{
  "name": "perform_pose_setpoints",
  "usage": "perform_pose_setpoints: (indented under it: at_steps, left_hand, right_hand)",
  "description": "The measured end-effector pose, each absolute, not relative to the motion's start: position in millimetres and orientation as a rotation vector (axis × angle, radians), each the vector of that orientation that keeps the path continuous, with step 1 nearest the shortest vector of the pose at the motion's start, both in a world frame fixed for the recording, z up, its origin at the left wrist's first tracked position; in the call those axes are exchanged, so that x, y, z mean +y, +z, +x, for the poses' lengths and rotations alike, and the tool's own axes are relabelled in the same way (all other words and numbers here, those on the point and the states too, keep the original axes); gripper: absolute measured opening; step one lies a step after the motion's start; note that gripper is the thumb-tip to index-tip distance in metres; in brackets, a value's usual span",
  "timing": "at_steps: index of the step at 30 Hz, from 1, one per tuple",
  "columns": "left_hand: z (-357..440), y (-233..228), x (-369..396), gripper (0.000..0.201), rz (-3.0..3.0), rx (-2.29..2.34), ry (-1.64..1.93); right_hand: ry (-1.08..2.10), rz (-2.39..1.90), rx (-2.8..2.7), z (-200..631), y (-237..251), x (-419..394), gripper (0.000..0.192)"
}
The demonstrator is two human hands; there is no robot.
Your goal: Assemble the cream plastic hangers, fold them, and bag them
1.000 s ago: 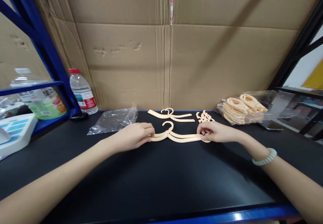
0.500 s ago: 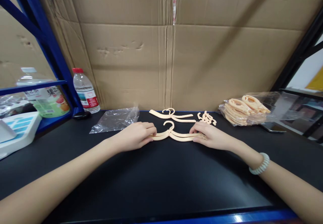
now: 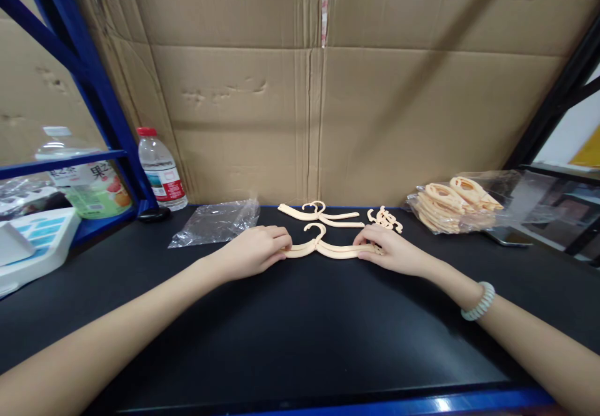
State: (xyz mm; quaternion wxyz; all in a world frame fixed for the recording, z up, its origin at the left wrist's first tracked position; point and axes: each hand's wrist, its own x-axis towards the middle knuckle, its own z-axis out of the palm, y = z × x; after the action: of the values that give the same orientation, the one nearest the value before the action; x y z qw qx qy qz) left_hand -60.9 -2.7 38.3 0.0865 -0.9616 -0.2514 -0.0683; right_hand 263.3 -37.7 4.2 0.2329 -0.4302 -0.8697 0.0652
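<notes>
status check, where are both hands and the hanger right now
Left hand on hanger's left end, right hand on its right end. Hanger flat on black table. Second hanger just behind, apart.

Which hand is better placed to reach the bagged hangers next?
Right. The right hand rests on the near hanger's right end, on the same side as the bag of hangers; the left hand sits farther away.
</notes>
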Motion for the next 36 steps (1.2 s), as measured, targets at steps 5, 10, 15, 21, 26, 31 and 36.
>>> perform_pose_setpoints:
  at_steps: [5,10,15,21,26,31,36]
  left_hand:
    - [-60.6,37.4,-2.1,0.015,-2.860,-0.754,-0.207]
    - [-60.8,36.8,-2.3,0.016,-2.856,-0.768,-0.214]
    - [-61.1,37.9,-3.4,0.016,-2.868,-0.774,-0.218]
    - [-62.2,40.5,-3.2,0.016,-2.861,-0.788,-0.209]
    - [-63.1,41.4,-2.2,0.015,-2.848,-0.775,-0.196]
    - [-63.6,41.2,-1.7,0.015,-2.840,-0.777,-0.195]
    - [-63.5,41.6,-2.4,0.014,-2.819,-0.773,-0.159]
  right_hand:
    - [0.153,-1.194,-2.384,262.9,3.8,-37.6,0.011]
    - [0.130,-1.190,-2.380,261.1,4.5,-38.6,0.010]
    - [0.143,-1.188,-2.373,261.1,3.8,-38.5,0.011]
    - [0.135,-1.175,-2.368,261.1,3.1,-38.5,0.012]
    - [0.131,-1.175,-2.366,260.4,3.2,-38.7,0.014]
    - [0.127,-1.160,-2.368,260.9,3.0,-38.2,0.015]
    - [0.123,-1.165,-2.370,260.0,2.9,-38.4,0.013]
